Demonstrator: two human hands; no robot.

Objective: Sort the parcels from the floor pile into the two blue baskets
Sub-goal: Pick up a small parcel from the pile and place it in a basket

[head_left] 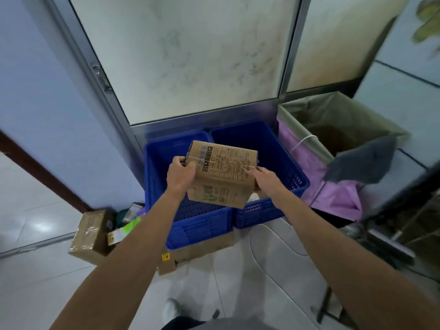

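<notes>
I hold a brown cardboard parcel [222,173] with black print in the air over the two blue baskets. My left hand [181,173] grips its left end, fingers curled round the edge. My right hand [263,178] grips its right end. The left blue basket [164,177] and the right blue basket [285,163] stand side by side on the floor against a frosted glass door. The parcel hangs above the seam between them. The floor pile [102,231] lies to the left of the baskets: a taped brown box and a few smaller packets, one with a green label.
A beige bin [345,122] with a purple liner and a grey cloth [364,163] stands right of the baskets. Flattened cardboard [204,250] lies under the left basket's front. A dark rack [404,229] is at the right. My foot [171,308] shows at the bottom.
</notes>
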